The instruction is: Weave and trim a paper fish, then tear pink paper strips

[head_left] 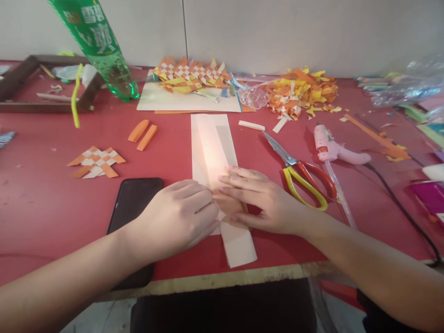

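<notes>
The left hand (189,215) was curled, its fingertips down at the edge of a folded pale paper strip (211,148); whether it pinched the paper could not be told. The right hand (265,199) was partly open, fingers slightly spread and resting on the strip. The strip lay over a wider pale sheet (199,162) on the red worktop (173,152), its near end jutting past the sheet toward the person. Left of the hands were a black phone (135,203) and a checkered paper piece (99,161); to their right, scissors (296,169) and a pink glue gun (335,150).
</notes>
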A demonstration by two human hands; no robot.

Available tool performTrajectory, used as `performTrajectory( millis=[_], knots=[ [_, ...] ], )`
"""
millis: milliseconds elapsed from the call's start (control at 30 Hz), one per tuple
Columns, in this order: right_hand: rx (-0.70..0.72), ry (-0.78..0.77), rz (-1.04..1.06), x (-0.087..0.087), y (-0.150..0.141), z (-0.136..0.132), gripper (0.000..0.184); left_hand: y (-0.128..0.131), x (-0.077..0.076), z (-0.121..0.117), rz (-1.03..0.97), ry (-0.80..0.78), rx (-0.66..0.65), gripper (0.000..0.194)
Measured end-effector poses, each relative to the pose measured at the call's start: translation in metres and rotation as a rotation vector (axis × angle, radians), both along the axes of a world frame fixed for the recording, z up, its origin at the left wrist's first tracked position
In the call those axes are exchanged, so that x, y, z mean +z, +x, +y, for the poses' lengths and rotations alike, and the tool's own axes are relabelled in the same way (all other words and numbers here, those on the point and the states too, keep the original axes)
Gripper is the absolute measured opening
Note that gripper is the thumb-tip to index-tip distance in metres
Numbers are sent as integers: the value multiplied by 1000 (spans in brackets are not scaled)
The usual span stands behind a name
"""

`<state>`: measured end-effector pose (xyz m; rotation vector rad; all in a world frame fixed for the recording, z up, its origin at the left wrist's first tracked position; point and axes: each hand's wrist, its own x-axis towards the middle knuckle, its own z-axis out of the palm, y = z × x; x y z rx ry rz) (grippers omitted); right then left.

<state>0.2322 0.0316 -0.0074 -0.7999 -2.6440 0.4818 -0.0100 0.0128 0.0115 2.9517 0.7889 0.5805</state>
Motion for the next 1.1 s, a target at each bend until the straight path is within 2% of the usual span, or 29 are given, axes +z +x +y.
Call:
performTrajectory(
  millis=[367, 567, 700, 933, 1100],
  knots=[
    [-5, 36, 21, -3, -2, 1, 55, 0, -1, -2, 14, 7, 29, 26],
    [-21, 35, -1, -5, -2, 0, 55, 1, -1, -1, 56, -96, 71, 27],
    [-32, 39, -9, -6, -2, -1, 53, 1, -2, -3, 38, -106, 99, 26],
    [-25, 42, -30, -6, -3, -2, 54, 2, -5, -2, 51, -150, 21, 28],
    [-25, 38, -31, -6, -3, 0, 56, 4, -5, -6, 33, -169, -11, 18]
  ],
)
